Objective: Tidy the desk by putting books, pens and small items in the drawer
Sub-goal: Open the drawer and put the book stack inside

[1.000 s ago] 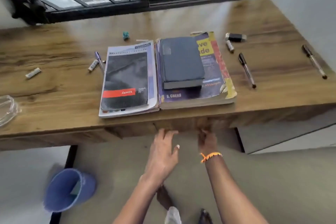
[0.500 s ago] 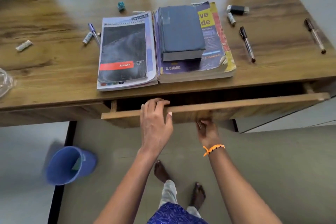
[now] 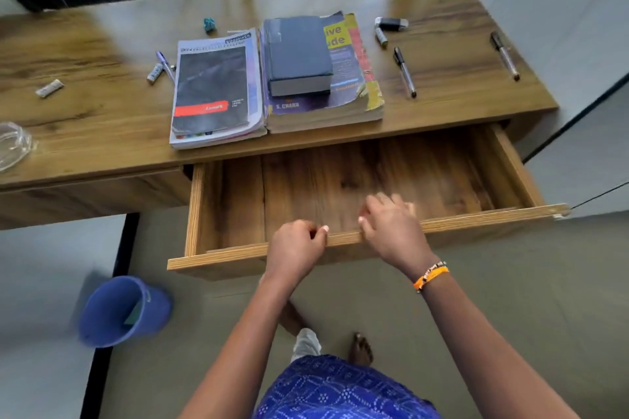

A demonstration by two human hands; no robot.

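Note:
The wooden drawer (image 3: pixel 374 177) under the desk (image 3: pixel 102 119) stands pulled far out, with nothing inside. My left hand (image 3: pixel 296 248) curls over its front edge near the middle. Just to the right, my right hand (image 3: pixel 391 228) is blurred, hovering over the same edge with loosely bent fingers. On the desk lie a notebook stack (image 3: pixel 214 88), a thick textbook (image 3: pixel 354 92) and a dark blue book (image 3: pixel 299 51) on top of it. Two black pens (image 3: pixel 405 73) (image 3: pixel 505 56) lie to the right and a blue pen (image 3: pixel 165 66) to the left.
Small items dot the desk: a teal piece (image 3: pixel 210 25), white sticks (image 3: pixel 155 73) (image 3: pixel 50 88), a black-and-silver piece (image 3: pixel 391 23), a small cylinder (image 3: pixel 381 37). A clear container (image 3: pixel 13 146) sits at the left edge. A blue bucket (image 3: pixel 122 311) stands on the floor.
The drawer went from shut to a narrow gap to far out. Both hands came back with its front edge; the right hand moved from under the front to above it.

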